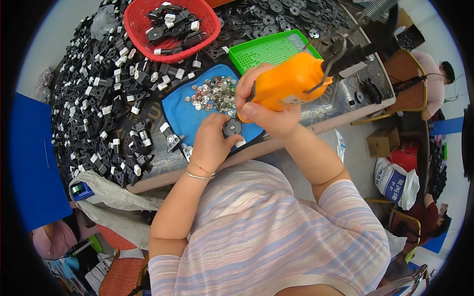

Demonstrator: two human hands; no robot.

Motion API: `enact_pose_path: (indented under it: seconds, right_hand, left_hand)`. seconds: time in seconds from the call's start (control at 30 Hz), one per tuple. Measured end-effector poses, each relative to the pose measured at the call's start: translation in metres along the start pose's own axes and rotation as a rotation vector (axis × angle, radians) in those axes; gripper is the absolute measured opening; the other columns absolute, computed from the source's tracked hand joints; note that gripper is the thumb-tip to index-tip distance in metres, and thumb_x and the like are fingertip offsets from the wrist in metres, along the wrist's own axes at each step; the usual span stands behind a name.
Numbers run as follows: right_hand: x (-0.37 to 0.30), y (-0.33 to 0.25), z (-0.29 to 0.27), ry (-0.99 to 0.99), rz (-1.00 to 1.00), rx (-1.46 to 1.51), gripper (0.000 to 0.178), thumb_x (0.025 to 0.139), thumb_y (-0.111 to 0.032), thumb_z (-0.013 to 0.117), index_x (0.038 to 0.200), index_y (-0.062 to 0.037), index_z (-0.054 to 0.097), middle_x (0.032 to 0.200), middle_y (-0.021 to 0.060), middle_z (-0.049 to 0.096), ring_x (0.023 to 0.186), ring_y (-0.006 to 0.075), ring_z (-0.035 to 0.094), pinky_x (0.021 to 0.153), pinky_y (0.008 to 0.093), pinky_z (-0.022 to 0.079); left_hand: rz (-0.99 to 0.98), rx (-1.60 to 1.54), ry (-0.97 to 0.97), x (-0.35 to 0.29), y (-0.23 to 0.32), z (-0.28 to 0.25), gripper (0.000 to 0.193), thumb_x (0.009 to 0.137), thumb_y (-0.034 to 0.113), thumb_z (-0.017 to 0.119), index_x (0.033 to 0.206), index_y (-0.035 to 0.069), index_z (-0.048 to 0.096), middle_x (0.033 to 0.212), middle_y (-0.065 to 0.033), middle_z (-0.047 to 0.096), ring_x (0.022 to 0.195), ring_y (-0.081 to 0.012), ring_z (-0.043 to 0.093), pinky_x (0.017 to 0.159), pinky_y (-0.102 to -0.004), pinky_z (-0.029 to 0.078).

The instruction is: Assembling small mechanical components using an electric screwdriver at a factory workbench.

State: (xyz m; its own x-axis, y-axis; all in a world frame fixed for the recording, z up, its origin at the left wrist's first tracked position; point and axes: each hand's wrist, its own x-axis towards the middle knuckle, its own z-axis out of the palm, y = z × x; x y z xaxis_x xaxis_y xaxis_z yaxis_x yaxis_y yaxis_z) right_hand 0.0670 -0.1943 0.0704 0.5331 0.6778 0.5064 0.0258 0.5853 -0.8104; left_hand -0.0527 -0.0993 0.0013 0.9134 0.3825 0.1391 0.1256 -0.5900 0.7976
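Note:
My right hand (pixel 269 111) is wrapped round an orange power screwdriver (pixel 289 81) that hangs from a spring. Its tip points down beside a small black part with a round disc (pixel 232 128) and a white end (pixel 240 143). With thumb and fingers my left hand (pixel 210 143) grips that part on a blue cloth (pixel 182 106). Whether the tip touches the disc is hidden behind my right hand. Small shiny metal pieces (pixel 217 93) lie in a heap on the cloth, just beyond my hands. Two similar black parts (pixel 173 140) lie left of my left hand.
A large heap of black parts with white ends (pixel 113 103) covers the table's left side. A red basket (pixel 207 42) holds more of them. Behind a green perforated tray (pixel 237 61) are many black discs (pixel 269 19). Other people (pixel 429 81) sit at the right.

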Motion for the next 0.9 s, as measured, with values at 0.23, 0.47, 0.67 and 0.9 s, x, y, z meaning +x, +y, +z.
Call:
enact_pose_path:
  seconds: [0.23, 0.47, 0.67, 0.9]
  right_hand:
    - [0.003, 0.006, -0.001, -0.1, -0.019, -0.107, 0.023, 0.071, 0.0, 0.065, 0.089, -0.002, 0.051, 0.079, 0.0107, 0.055, 0.067, 0.0139, 0.054, 0.06, 0.0251, 0.046]
    - [0.023, -0.016, -0.016, -0.124, -0.033, 0.085, 0.029, 0.073, -0.006, 0.067, 0.096, 0.001, 0.051, 0.087, 0.0146, 0.056, 0.066, 0.0165, 0.056, 0.059, 0.0273, 0.048]
    - [0.028, -0.014, -0.052, 0.188, -0.122, -0.101, 0.02, 0.076, 0.003, 0.058, 0.094, 0.0016, 0.052, 0.084, 0.0146, 0.057, 0.062, 0.0174, 0.055, 0.057, 0.0287, 0.046]
    - [0.021, 0.004, -0.064, 0.277, -0.083, -0.101, 0.02, 0.075, 0.005, 0.059, 0.094, 0.0015, 0.053, 0.081, 0.013, 0.059, 0.06, 0.0164, 0.056, 0.056, 0.0274, 0.046]
  left_hand:
    - [0.01, 0.006, -0.009, 0.001, 0.003, -0.002, 0.044, 0.057, 0.011, 0.081, 0.092, -0.003, 0.059, 0.085, -0.0156, 0.057, 0.083, -0.035, 0.055, 0.073, -0.0392, 0.045]
    - [-0.028, 0.008, -0.012, 0.002, 0.001, -0.001, 0.043, 0.057, 0.012, 0.081, 0.091, -0.003, 0.06, 0.084, -0.0155, 0.056, 0.083, -0.0346, 0.054, 0.072, -0.0389, 0.045]
    - [-0.048, 0.054, -0.024, 0.002, 0.007, -0.004, 0.043, 0.058, 0.013, 0.081, 0.091, -0.004, 0.06, 0.085, -0.0167, 0.057, 0.084, -0.0345, 0.055, 0.073, -0.0389, 0.045]
    - [-0.048, 0.054, -0.022, 0.001, 0.009, -0.005, 0.044, 0.058, 0.013, 0.081, 0.092, -0.005, 0.06, 0.086, -0.0171, 0.058, 0.084, -0.0351, 0.056, 0.074, -0.0393, 0.046]
